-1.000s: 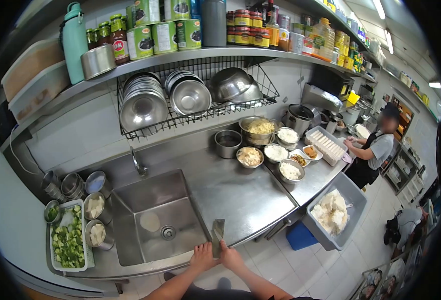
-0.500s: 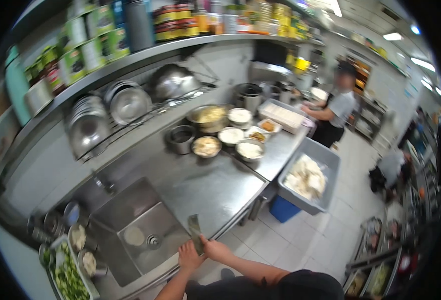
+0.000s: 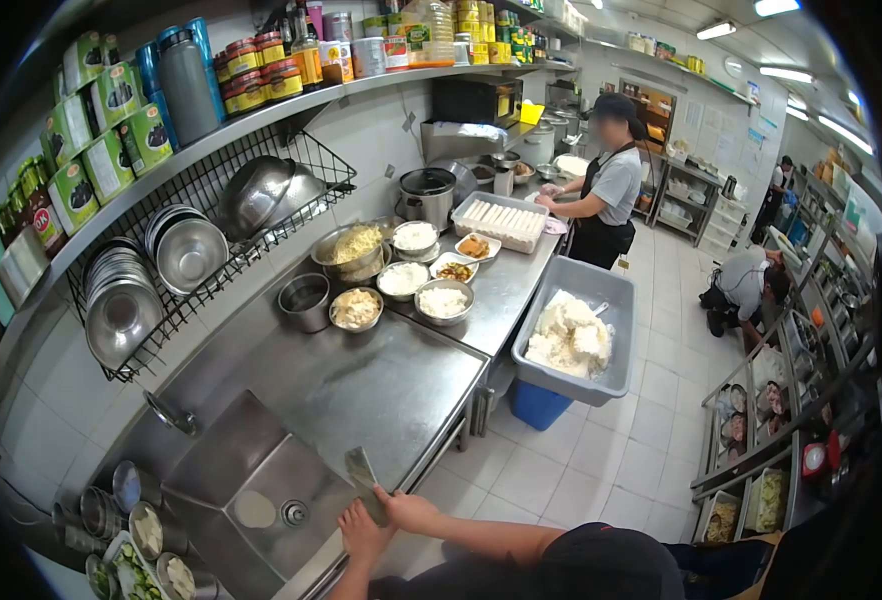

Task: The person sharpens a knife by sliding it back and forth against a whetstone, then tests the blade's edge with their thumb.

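Over the near right corner of the sink, a flat, wide metal blade points up and away from me. It looks like a cleaver; its lower part is largely covered by my hands. My right hand is closed on its right side, thumb and fingers near the middle. My left hand lies against the lower left side with its fingers bent around it. A pale round disc lies in the sink beside the drain.
Bowls of white food and a dark pot stand on the steel counter. A grey tub with a white mass sits on a blue bin. A co-worker stands at the far counter; another person bends down at right.
My view has turned to the right, so the counter and shelf sit further left in it. Both hands stay on the blade, which shows at a slightly different angle.
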Motion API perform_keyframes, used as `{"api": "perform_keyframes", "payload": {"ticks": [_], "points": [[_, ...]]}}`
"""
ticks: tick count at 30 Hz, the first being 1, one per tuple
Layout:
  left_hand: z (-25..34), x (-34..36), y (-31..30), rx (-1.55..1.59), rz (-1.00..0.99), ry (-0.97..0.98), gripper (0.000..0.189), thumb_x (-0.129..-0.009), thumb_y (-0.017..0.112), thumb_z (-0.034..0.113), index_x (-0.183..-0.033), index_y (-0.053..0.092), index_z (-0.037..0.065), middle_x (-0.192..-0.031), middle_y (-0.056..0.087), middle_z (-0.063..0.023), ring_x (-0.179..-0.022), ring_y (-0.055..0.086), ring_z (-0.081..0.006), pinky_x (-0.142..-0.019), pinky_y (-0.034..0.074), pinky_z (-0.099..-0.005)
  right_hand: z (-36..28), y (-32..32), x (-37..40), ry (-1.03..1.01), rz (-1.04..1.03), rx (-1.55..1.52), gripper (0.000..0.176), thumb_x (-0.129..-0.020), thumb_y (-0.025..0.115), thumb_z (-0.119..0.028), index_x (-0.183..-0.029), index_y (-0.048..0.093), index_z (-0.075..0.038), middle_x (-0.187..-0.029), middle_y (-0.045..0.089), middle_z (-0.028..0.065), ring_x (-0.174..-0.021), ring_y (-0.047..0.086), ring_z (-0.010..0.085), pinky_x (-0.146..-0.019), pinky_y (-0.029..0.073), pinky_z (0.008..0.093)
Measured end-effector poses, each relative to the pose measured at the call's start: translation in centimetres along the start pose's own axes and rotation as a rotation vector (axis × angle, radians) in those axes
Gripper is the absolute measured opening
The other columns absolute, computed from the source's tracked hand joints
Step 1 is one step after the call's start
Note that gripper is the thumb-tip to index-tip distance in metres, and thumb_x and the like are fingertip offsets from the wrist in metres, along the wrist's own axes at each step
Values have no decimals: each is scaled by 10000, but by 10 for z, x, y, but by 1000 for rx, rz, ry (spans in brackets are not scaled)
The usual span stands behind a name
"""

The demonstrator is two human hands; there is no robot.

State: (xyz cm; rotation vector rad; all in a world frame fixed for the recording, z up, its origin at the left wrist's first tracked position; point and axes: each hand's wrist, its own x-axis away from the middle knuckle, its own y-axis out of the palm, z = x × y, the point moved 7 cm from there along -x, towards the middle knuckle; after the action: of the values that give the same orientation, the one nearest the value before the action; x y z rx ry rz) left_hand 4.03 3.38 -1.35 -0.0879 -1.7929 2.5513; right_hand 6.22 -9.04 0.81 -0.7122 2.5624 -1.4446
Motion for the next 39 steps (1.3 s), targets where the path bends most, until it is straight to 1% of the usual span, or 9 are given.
{"api": "perform_keyframes", "payload": {"ticks": [4, 7, 11, 25, 29, 31, 34, 37, 39], "points": [[2, 1, -1, -65, 172, 100, 995, -636, 817, 582, -1299, 483, -80, -1217, 585, -209, -1154, 533, -363, -1024, 352, -475, 1, 1, -1, -8, -3, -1, 729, -881, 582, -106, -1546, 288, -59, -989, 656, 261, -858, 708, 404, -702, 579, 472], [-6, 1, 8, 14, 40, 26, 1032, -659, 803, 576, -1355, 428, -87, -1329, 524, -233, -1257, 465, -376, -1096, 299, -483, -1, 2, 1, 10, 6, -20, 746, -875, 599, -119, -1548, 283, -59, -993, 654, 254, -853, 708, 403, -707, 579, 471], [-4, 1, 4, 22, 20, 26, 1029, -666, 799, 576, -1354, 424, -91, -1318, 527, -238, -1247, 467, -384, -1091, 303, -490, 0, 1, 0, 23, -9, -21, 774, -863, 631, -150, -1550, 285, -64, -999, 649, 247, -858, 706, 400, -718, 576, 472], [-1, 0, 4, -26, 29, 31, 1035, -652, 811, 573, -1344, 430, -96, -1310, 530, -242, -1225, 483, -390, -1075, 325, -489, -1, -1, 2, 18, -23, 9, 772, -866, 631, -182, -1548, 289, -64, -991, 670, 236, -838, 714, 373, -689, 578, 460], [-4, 0, 7, -6, 40, 39, 1031, -648, 811, 573, -1345, 437, -89, -1303, 538, -238, -1222, 488, -388, -1072, 329, -488, 1, 0, 2, 25, -2, -57, 742, -878, 613, -192, -1541, 300, -73, -972, 671, 263, -841, 704, 417, -709, 566, 506], [-1, 1, 4, -69, 172, 99, 1000, -603, 832, 564, -1299, 470, -57, -1217, 578, -195, -1145, 533, -347, -1014, 352, -462, 1, -1, 2, 25, 0, -60, 731, -883, 607, -194, -1538, 306, -73, -969, 671, 263, -833, 703, 418, -705, 565, 507], [-2, 1, 5, -70, 161, 92, 997, -605, 832, 561, -1298, 470, -58, -1219, 576, -196, -1149, 532, -346, -1017, 349, -468, 1, -3, 3, 5, 24, -25, 731, -876, 610, -179, -1535, 313, -71, -951, 674, 226, -787, 711, 369, -655, 573, 462], [-1, 1, 3, -69, 145, 93, 996, -608, 833, 555, -1298, 470, -65, -1219, 576, -200, -1151, 531, -351, -1016, 348, -475, 1, -2, 1, 9, 13, -54, 696, -895, 586, -196, -1530, 329, -70, -952, 674, 261, -799, 703, 418, -679, 564, 510], [-1, 1, 2, -67, 142, 91, 993, -614, 831, 551, -1301, 468, -68, -1221, 575, -202, -1152, 530, -353, -1016, 347, -476, 1, -3, 1, 3, 22, -2, 695, -888, 590, -175, -1525, 334, -68, -913, 676, 213, -764, 705, 363, -646, 570, 464]]}}
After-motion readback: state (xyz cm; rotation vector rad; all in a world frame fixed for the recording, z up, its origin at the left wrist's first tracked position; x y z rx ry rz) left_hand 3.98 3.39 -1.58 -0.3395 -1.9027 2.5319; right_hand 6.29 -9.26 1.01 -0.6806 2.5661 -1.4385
